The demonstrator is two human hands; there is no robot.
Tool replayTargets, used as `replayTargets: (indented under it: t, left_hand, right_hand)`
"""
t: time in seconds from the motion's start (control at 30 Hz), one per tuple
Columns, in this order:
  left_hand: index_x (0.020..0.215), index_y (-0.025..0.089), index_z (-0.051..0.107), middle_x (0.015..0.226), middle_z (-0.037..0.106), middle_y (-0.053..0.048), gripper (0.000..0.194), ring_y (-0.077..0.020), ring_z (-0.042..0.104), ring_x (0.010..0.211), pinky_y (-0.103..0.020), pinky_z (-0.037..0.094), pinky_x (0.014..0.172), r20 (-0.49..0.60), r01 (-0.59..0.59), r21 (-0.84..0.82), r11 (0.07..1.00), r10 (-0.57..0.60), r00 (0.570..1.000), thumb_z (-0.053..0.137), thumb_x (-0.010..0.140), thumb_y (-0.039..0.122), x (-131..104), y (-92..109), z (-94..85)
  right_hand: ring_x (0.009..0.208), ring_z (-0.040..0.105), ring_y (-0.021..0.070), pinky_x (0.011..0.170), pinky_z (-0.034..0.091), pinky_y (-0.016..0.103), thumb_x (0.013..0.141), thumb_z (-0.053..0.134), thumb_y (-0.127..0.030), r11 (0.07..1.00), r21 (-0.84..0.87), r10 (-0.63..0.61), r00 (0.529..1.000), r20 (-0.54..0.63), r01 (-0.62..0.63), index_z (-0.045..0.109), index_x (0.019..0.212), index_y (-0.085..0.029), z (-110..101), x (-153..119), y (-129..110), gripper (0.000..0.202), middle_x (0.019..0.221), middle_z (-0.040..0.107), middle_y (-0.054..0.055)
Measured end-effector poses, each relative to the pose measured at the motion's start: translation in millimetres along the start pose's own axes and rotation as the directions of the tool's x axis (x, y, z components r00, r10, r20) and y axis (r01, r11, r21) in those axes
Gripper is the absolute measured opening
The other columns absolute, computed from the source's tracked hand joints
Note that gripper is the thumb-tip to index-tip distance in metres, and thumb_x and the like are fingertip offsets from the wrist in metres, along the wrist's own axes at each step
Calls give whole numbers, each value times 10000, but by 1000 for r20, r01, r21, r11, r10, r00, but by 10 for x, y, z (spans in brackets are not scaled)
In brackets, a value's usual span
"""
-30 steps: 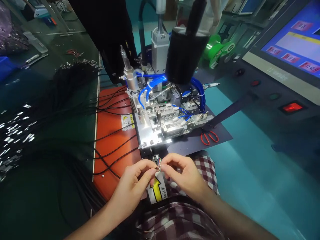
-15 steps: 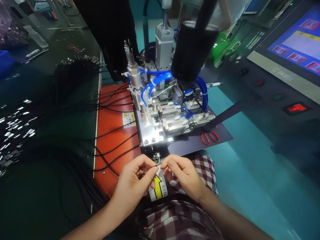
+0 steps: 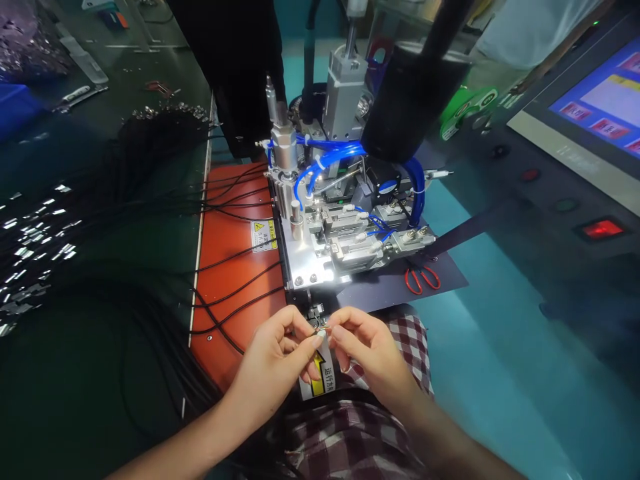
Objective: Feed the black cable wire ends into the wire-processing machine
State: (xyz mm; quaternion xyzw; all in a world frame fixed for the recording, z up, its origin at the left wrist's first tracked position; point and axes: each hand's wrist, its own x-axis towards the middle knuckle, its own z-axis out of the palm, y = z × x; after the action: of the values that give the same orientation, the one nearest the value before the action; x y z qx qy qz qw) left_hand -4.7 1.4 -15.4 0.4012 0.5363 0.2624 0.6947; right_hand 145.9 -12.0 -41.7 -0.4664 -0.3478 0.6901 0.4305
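My left hand (image 3: 277,357) and my right hand (image 3: 367,350) meet fingertip to fingertip just below the front edge of a small metal machine (image 3: 340,233). Between them they pinch the stripped end of a thin cable (image 3: 321,328) with fine coloured wires. Both thumbs and forefingers are closed on it. Under the hands lies a white label with a yellow arrow (image 3: 324,379). The cable's black length is hidden behind my left hand.
An orange mat (image 3: 230,267) with several black cables across it lies left of the machine. A bundle of black cables with shiny metal ends (image 3: 35,247) fills the far left. Red scissors (image 3: 423,279) rest on a dark sheet. A control panel with a lit screen (image 3: 595,107) stands at the right.
The view has shifted a little, so the machine sits further right and higher. My hands have stayed pinched together on the cable end, moving slightly up toward the machine's edge.
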Motion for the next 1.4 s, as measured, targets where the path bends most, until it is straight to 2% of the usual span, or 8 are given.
replayTargets:
  t: [0.23, 0.37, 0.5, 0.63, 0.8, 1.0, 1.23, 1.4]
  left_hand:
    - [748, 184, 430, 508, 620, 21, 248, -96, 567, 428, -182, 405, 436, 112, 24, -67, 997, -16, 994, 615, 793, 344, 28, -42, -51]
    - [748, 187, 419, 491, 617, 18, 270, -90, 550, 407, -166, 381, 416, 124, 58, -84, 995, -47, 991, 623, 789, 358, 34, -32, -53]
    - [748, 182, 441, 460, 533, 63, 251, -54, 460, 373, -135, 305, 377, 117, 29, -27, 999, -25, 993, 617, 793, 355, 17, -6, -53]
    - [829, 165, 537, 500, 424, 93, 194, -22, 334, 372, -130, 260, 359, 146, -35, 13, 999, 33, 989, 599, 810, 348, 13, 7, -64]
    - [791, 144, 584, 607, 586, 9, 199, -52, 497, 425, -129, 251, 356, 217, 17, 9, 1000, -19, 976, 591, 816, 342, 31, 0, -72]
    - [705, 140, 597, 490, 556, 38, 173, -21, 415, 386, -106, 248, 352, 155, 46, 7, 999, -47, 987, 646, 773, 291, 32, 3, -52]
    - [758, 144, 578, 460, 600, 8, 191, -54, 457, 346, -127, 256, 334, 114, 117, -55, 992, -110, 987, 662, 742, 314, 42, 38, -16]
    - [778, 151, 579, 390, 498, 60, 199, -32, 339, 329, -132, 210, 342, 47, 146, -85, 986, -143, 989, 660, 738, 328, 56, 15, -13]
  right_hand:
    - [444, 394, 81, 455, 345, 220, 752, 673, -395, 999, -21, -28, 998, -48, 27, 583, 757, -177, 6, 31, 13, 236, 533, 457, -60]
    - [464, 407, 88, 475, 346, 225, 766, 661, -385, 999, -18, -42, 998, -53, 41, 581, 764, -175, 11, 29, 11, 225, 541, 460, -56]
    - [473, 396, 86, 484, 330, 224, 802, 622, -370, 998, -30, -53, 999, -15, 52, 557, 737, -172, -1, 28, 2, 218, 547, 459, -53]
    - [466, 347, 84, 458, 295, 217, 827, 586, -365, 988, -126, -83, 996, 23, 85, 532, 712, -179, -55, 56, -1, 225, 543, 408, -62]
    - [577, 419, 106, 540, 354, 228, 861, 546, -287, 932, -278, -204, 971, 128, 233, 528, 739, -180, -136, 104, -20, 163, 664, 470, -24]
    - [628, 430, 115, 595, 371, 241, 878, 510, -234, 900, -295, -245, 932, 266, 321, 530, 749, -172, -173, 151, -73, 144, 689, 483, -17]
    - [634, 433, 116, 604, 366, 240, 875, 505, -210, 904, -282, -246, 929, 275, 323, 529, 752, -173, -178, 194, -87, 131, 697, 485, -18]
    - [630, 430, 112, 599, 373, 237, 878, 516, -246, 924, -236, -242, 938, 248, 300, 521, 747, -174, -171, 212, -42, 150, 702, 468, -19]
